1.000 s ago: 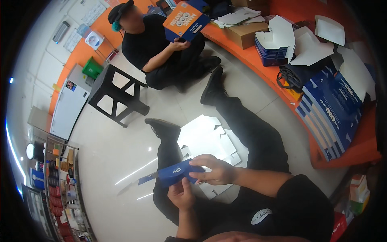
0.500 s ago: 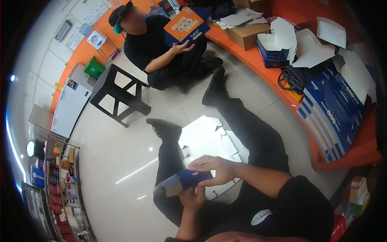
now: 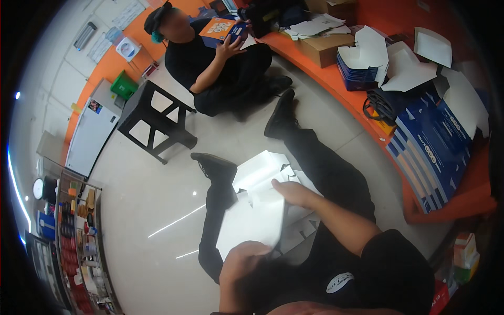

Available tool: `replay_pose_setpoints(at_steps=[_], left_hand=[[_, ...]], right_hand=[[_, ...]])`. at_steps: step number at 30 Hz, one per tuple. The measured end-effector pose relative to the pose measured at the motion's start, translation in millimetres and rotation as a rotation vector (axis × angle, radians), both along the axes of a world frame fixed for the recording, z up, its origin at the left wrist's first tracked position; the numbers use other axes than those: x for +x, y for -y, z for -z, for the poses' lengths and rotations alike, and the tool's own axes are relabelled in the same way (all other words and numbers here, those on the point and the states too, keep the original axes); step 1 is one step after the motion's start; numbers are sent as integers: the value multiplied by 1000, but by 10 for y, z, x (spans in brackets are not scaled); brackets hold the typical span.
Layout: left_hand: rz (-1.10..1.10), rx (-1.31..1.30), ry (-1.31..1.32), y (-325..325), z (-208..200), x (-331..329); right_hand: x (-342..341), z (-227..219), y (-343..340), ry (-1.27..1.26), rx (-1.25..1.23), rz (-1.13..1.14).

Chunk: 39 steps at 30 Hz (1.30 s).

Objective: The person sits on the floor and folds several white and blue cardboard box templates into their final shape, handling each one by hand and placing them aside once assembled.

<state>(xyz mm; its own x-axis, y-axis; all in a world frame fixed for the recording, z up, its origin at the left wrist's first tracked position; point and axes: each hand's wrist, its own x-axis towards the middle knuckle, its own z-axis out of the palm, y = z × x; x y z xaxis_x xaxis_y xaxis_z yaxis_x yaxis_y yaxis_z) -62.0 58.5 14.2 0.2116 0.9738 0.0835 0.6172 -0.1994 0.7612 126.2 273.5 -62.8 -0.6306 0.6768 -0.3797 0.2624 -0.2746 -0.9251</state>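
Between my legs I hold a cardboard box blank [image 3: 251,219], its plain white side facing up. My left hand [image 3: 242,257] is closed on its near edge, thumb lying on the white face. At the far right edge, my right hand [image 3: 294,193] grips the card, its thumb on top and its other fingers mostly hidden. More flat white box blanks [image 3: 263,164] with cut flaps and slots lie on the floor under it, partly covered by the held one.
Across from me a seated person [image 3: 202,63] in black holds an orange and blue box [image 3: 223,31]. A black stool [image 3: 157,121] stands at left. The orange bench [image 3: 362,113] at right bears stacked blue blanks [image 3: 433,142], nested boxes [image 3: 362,65] and a brown carton [image 3: 325,48]. Shelves [image 3: 81,236] stand far left.
The blue side of the card was showing before; now its white inside faces up, spread wider. My hands have moved apart. The other person's box has turned and moved up toward their head.
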Motion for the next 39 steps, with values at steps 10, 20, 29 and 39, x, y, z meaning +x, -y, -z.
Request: replay_pose_setpoints(at_steps=[10, 20, 29, 39], left_hand=[[-379, -289, 476, -82, 322, 112], [-407, -398, 895, -195, 560, 173], [-468, -301, 959, -118, 778, 103], [-506, -343, 958, -144, 703, 224]], right_hand=[[-23, -353, 509, -427, 934, -204], [22, -275, 405, -298, 987, -190], [41, -315, 366, -348, 935, -331], [90, -342, 297, -332, 791, -544]])
